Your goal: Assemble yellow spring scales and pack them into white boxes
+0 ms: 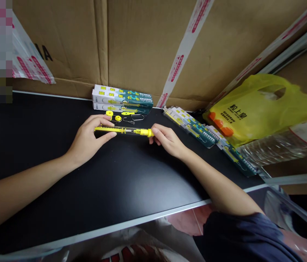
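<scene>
A clear tube spring scale with yellow inner parts (126, 130) lies level between my two hands, just above the black table (109, 189). My left hand (89, 135) pinches its left end between thumb and fingers. My right hand (166, 138) is closed on the yellow cap at its right end. Behind the scale lie loose parts: a yellow ring piece (109, 115), a small round yellow piece (118, 118), a slim yellow piece (127, 113), a metal hook (138, 117) and a small spring (130, 121).
Stacked printed boxes (122, 100) stand at the back against a large cardboard box (142, 43). More printed boxes (190, 125) lie to the right. Beyond them sit a yellow plastic bag (254, 123) with orange things inside and a clear plastic bottle (267, 147).
</scene>
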### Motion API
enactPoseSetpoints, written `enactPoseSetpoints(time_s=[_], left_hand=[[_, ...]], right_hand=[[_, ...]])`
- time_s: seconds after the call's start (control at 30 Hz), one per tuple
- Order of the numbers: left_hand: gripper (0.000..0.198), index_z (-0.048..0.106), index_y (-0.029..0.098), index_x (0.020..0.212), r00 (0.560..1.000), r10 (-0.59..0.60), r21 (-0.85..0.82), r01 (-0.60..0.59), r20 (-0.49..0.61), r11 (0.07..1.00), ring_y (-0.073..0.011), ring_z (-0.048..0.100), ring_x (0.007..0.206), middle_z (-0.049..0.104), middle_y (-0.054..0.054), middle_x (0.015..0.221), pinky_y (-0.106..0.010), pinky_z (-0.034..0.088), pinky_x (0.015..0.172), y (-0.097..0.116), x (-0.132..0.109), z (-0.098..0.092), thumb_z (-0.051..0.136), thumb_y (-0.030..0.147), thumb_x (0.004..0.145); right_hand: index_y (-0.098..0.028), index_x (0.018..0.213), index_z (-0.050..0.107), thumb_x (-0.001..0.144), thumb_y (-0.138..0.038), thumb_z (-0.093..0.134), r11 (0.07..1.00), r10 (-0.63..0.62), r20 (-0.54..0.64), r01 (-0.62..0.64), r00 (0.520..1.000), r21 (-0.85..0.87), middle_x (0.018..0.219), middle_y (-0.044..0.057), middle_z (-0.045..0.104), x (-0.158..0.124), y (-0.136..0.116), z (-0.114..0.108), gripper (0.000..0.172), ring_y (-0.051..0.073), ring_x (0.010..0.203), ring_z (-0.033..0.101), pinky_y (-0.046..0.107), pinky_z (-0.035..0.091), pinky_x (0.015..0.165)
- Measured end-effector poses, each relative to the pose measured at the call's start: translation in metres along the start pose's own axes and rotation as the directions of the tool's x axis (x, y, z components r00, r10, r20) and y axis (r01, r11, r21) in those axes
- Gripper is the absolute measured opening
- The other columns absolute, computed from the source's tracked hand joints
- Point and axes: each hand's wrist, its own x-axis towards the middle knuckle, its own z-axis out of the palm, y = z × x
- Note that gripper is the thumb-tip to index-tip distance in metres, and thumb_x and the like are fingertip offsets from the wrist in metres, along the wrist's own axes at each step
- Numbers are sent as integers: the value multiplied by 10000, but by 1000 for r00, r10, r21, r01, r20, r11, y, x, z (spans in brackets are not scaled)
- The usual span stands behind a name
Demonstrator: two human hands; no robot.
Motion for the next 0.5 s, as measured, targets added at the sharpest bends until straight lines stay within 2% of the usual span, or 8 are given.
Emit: enactPoseSetpoints(time_s=[0.07, 0.2, 0.37, 0.5], left_hand=[[207, 687, 179, 987, 1000, 3, -4, -3, -1, 1000, -252, 618, 1230, 656, -110, 1249, -444, 459, 1113, 0, 0, 0, 734, 319, 843], [214, 690, 180, 986, 1000, 4, -17, -4, -4, 1000, -263, 619, 1230, 658, -105, 1247, -459, 465, 1108, -1, 0, 0, 735, 328, 838], [213, 691, 186, 988, 1000, 7, -6, -7, -5, 1000, -262, 619, 1228, 661, -101, 1245, -464, 459, 1115, -1, 0, 0, 737, 325, 833], [215, 690, 186, 987, 1000, 5, -15, -5, -9, 1000, -259, 621, 1227, 663, -101, 1243, -451, 468, 1107, -1, 0, 0, 735, 328, 833]], right_hand=[[-192, 810, 539, 1039, -485, 385, 1000, 1, -24, 0, 1000, 1, 729, 4, 612, 0, 1, 0, 402, 111, 637, 498, 257, 381, 634], [-210, 946, 497, 1003, -460, 487, 996, -11, -30, 13, 999, 86, 725, -17, 638, 0, 3, 0, 257, 117, 619, 506, 253, 380, 617], [-204, 839, 494, 1029, -468, 423, 999, -5, -12, 6, 1000, 35, 735, 1, 631, 0, 2, 1, 333, 107, 620, 491, 250, 382, 604], [-201, 1002, 499, 994, -480, 510, 988, -7, -40, 13, 999, 155, 779, -4, 639, 0, -2, 3, 279, 94, 619, 500, 234, 394, 574]])
